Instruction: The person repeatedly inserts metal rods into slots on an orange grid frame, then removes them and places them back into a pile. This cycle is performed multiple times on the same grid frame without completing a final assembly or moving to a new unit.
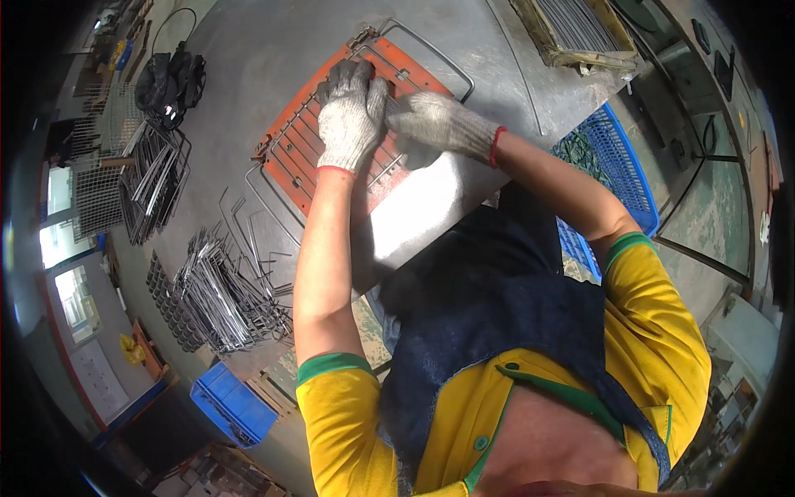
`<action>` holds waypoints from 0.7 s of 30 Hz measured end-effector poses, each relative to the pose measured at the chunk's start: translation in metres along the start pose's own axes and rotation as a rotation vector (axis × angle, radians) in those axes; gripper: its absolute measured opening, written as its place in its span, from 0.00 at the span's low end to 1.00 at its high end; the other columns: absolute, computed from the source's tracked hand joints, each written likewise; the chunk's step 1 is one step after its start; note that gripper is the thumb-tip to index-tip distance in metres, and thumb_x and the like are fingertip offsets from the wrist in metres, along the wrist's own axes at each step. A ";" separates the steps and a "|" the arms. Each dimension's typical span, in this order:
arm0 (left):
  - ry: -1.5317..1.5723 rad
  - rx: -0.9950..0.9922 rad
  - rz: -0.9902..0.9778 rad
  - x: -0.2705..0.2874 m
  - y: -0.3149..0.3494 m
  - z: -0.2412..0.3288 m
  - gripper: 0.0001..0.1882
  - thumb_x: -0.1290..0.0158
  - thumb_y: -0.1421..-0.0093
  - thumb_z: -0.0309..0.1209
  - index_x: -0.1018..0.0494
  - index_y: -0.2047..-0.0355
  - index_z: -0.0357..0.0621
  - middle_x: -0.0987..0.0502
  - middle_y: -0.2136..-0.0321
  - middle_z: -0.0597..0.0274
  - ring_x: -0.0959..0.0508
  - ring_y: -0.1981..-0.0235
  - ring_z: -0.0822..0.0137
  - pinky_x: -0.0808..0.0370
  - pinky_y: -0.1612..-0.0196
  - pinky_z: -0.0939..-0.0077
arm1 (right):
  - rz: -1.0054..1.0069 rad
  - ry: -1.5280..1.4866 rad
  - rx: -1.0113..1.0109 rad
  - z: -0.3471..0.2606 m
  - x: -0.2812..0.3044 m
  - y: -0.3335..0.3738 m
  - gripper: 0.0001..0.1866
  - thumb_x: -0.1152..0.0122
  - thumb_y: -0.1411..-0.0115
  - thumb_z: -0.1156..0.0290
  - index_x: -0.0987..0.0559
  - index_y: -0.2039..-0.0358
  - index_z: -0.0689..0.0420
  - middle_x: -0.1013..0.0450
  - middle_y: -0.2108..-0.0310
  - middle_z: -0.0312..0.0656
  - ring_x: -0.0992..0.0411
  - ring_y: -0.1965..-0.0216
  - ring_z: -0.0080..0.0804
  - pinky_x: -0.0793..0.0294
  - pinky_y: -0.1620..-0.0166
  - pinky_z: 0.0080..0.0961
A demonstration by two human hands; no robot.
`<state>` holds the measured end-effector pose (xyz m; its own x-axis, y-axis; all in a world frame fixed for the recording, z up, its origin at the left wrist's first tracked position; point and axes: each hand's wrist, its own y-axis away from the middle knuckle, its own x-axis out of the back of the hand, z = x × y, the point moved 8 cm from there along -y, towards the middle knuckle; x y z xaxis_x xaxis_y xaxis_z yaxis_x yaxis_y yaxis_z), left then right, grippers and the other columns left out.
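Note:
An orange-red slotted plate (302,124) lies tilted on the grey metal table, carrying a row of thin parallel metal rods and a bent wire frame (448,63) that loops past its ends. My left hand (352,116), in a white knitted glove with grey fingers, lies on the rods with its fingers a little apart. Close beside it, my right hand (443,126), gloved alike, reaches in from the right with its fingers drawn together near the left thumb. Whatever those right fingertips grip is blurred and hidden.
Bent wire pieces (219,290) pile up at the table's left edge, near more wire frames (151,182) and a black bag (171,83). A tray of straight rods (580,31) sits at the far right. Blue crates (617,153) (234,403) stand beyond the table's edges.

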<state>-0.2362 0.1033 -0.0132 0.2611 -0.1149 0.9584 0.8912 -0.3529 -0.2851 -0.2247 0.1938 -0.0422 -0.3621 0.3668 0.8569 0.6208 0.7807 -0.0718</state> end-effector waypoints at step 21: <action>-0.059 -0.059 -0.090 -0.001 0.044 -0.006 0.25 0.55 0.38 0.42 0.35 0.44 0.42 0.35 0.43 0.52 0.39 0.39 0.52 0.48 0.36 0.49 | 0.651 0.169 -0.204 0.084 0.025 0.038 0.23 0.36 0.50 0.61 0.25 0.53 0.53 0.30 0.50 0.42 0.28 0.53 0.40 0.25 0.54 0.39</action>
<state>-0.1997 0.0827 -0.0271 0.2041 -0.0260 0.9786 0.8891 -0.4135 -0.1965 -0.2684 0.2755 -0.0664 0.2305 0.6309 0.7408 0.7989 0.3120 -0.5142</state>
